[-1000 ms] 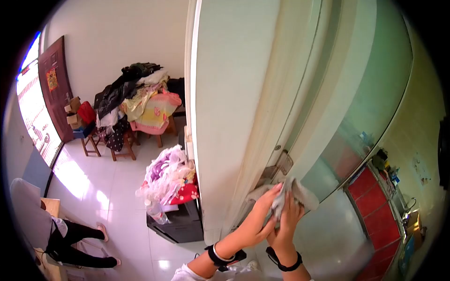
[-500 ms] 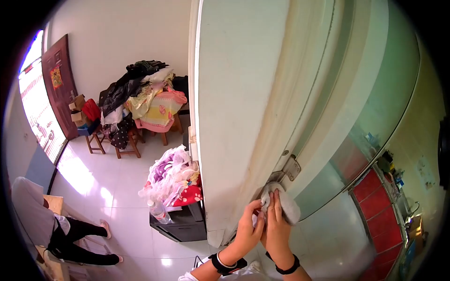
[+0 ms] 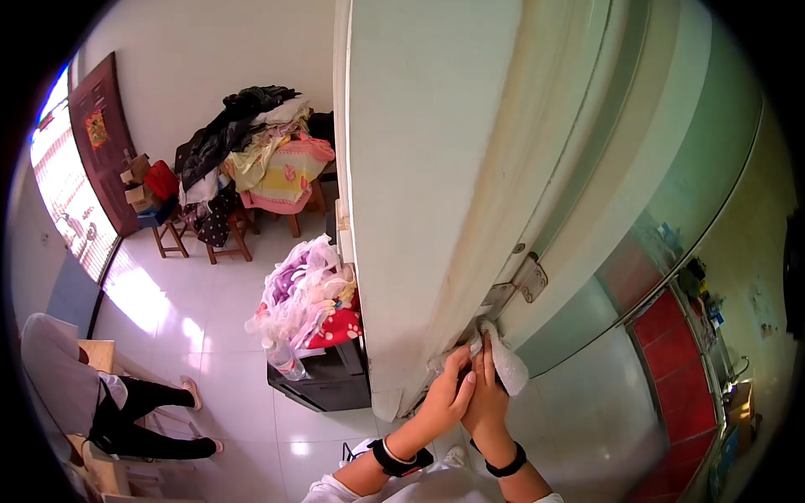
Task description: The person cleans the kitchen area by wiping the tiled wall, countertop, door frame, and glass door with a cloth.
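A grey-white cloth (image 3: 509, 362) is pressed against the door frame (image 3: 495, 210), just below a metal hinge (image 3: 530, 278). My right hand (image 3: 486, 402) holds it with the fingers pointing up and together, and a fold of cloth hangs over their right side. Close against that hand, my left hand (image 3: 444, 394) has its fingers bent around the cloth's left part, with the thumb touching my right hand. Much of the cloth between the hands is hidden. Dark bands circle both wrists.
The white door edge (image 3: 411, 168) rises before me. At left, a black cabinet (image 3: 319, 392) bears bundled fabric (image 3: 302, 293) and a plastic bottle (image 3: 287, 362). Clothes (image 3: 243, 142) are heaped behind it. A person (image 3: 67, 377) sits at lower left. Red kitchen cupboards (image 3: 679, 369) stand right.
Both hands have moved slightly down along the frame with the cloth, further below the hinge. More of the hinge now shows, and the view has shifted a little.
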### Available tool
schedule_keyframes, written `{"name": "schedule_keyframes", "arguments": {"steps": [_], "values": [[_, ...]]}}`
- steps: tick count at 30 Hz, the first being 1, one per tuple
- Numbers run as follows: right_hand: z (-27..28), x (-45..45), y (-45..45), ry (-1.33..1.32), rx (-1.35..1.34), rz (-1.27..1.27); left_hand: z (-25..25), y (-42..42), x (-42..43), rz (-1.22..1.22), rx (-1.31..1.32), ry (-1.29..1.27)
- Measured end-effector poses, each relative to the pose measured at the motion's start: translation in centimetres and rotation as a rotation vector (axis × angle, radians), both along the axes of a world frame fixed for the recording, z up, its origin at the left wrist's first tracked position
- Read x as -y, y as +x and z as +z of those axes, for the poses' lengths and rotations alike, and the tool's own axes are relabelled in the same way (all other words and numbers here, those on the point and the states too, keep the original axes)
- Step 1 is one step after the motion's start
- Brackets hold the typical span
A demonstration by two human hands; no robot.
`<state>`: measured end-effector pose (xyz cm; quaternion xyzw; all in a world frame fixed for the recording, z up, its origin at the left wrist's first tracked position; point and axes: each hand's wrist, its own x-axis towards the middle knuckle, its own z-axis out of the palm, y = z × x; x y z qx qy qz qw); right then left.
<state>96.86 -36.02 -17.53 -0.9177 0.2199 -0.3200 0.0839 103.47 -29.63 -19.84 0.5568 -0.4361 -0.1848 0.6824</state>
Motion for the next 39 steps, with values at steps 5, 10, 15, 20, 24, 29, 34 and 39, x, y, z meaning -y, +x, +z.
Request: {"name": "schedule_keyframes", "arguments": {"steps": [5, 10, 15, 20, 24, 29, 34, 39], "values": [[-2.5, 0.2, -0.2, 0.104, -0.036, 0.005, -1.9, 0.0, -0.2, 0.027, -0.004, 0.069], [-5.1, 0.2, -0.4, 0.105, -0.096, 0.018, -3.9, 0.8, -0.1, 0.041, -0.009, 0.116], [-6.9, -0.1, -0.7, 0.169, -0.117, 0.021, -5.9, 0.9, -0.1, 0.009, -0.054, 0.14], [-10.2, 0.2, -1.1, 0.164, -0.174, 0.01, -8.5, 0.7, -0.1, 0.0, -0.042, 0.186], [-11.9, 0.0, -1.3, 0.274, -0.221, 0.007, -12.3, 1.2, 0.2, -0.043, -0.057, 0.217], [-13.9, 0.0, -1.7, 0.349, -0.288, 0.001, -14.5, 1.3, -0.2, -0.087, -0.09, 0.34], [-11.8, 1.2, -1.2, 0.14, 0.1, 0.188, -10.6, 0.7, -1.1, -0.13, -0.157, 0.249], [-2.8, 1.7, -0.5, 0.041, 0.27, 0.192, -2.4, 1.7, -0.8, -0.224, 0.017, 0.038]]}}
